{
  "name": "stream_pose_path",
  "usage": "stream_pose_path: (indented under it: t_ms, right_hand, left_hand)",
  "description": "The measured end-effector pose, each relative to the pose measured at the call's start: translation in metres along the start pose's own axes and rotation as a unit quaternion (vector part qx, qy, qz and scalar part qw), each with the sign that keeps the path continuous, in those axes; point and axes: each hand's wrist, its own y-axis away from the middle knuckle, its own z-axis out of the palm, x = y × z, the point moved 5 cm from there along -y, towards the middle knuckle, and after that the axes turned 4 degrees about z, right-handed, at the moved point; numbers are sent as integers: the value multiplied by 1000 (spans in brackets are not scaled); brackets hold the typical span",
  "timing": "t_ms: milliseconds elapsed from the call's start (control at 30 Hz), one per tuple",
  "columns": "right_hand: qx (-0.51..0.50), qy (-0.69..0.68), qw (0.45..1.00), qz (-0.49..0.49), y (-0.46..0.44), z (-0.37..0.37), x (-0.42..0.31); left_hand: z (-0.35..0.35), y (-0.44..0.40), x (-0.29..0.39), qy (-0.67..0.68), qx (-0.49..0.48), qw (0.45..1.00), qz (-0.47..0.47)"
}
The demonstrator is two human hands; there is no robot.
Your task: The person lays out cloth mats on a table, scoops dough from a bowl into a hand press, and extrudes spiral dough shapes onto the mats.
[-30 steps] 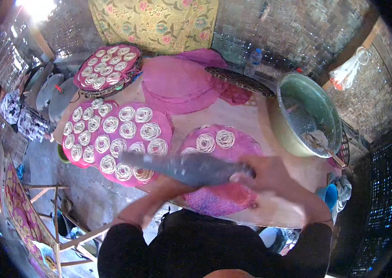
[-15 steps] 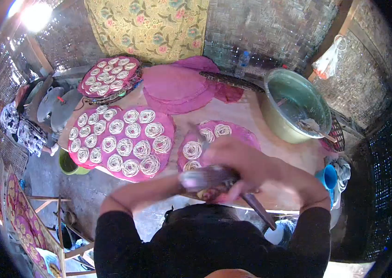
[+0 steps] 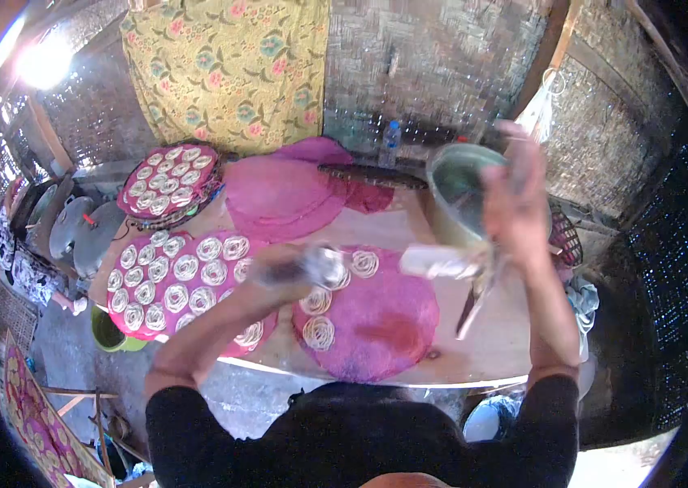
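My left hand (image 3: 279, 272), smeared by motion, is closed round a shiny metal cylinder (image 3: 325, 267) above the left part of a round pink mat (image 3: 385, 325). Several coiled nests of pale strands (image 3: 320, 332) lie along that mat's left side. My right hand (image 3: 516, 207) is raised in front of the green basin (image 3: 462, 175), also blurred. From it extends a plunger-like piece with a whitish cylindrical end (image 3: 439, 262) and a crossing wooden handle (image 3: 474, 305). The hand seems to grip this handle; its exact finger placement is unclear.
A larger pink mat (image 3: 167, 327) full of nests lies left, a loaded round tray (image 3: 169, 183) behind it. Stacked pink sheets (image 3: 279, 195) lie at the back by a plastic bottle (image 3: 391, 138). Another person (image 3: 15, 252) is at far left near metal pots (image 3: 71, 226).
My hands have moved apart: the left to the left with the metal cylinder, the right up and right with the wooden-handled piece. More of the pink mat shows. The view has shifted.
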Motion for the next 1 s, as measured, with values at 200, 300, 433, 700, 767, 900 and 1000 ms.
stream_pose_path:
  t_ms: [200, 300, 433, 700, 767, 900, 1000]
  right_hand:
    - [346, -375, 853, -112, -35, -62, 58]
    - [289, -441, 846, -86, -56, 3, 113]
    - [192, -314, 921, 131, -68, 19, 186]
    - [-156, 791, 541, 239, -75, -167, 316]
    - [-216, 795, 522, 221, -80, -163, 308]
    - [-259, 793, 500, 234, -108, -153, 253]
    - [-229, 802, 504, 226, -134, -168, 247]
  left_hand:
    - [-3, -59, 3, 392, 306, 868, -13]
    - [-26, -105, 28, 579, 365, 711, 160]
    - [-99, -97, 49, 494, 482, 702, 174]
    - [-83, -97, -130, 132, 461, 870, -116]
    - [-72, -110, -137, -111, 414, 902, -47]
    - [-60, -128, -120, 1, 409, 909, -77]
    - [-55, -131, -127, -29, 434, 898, -67]
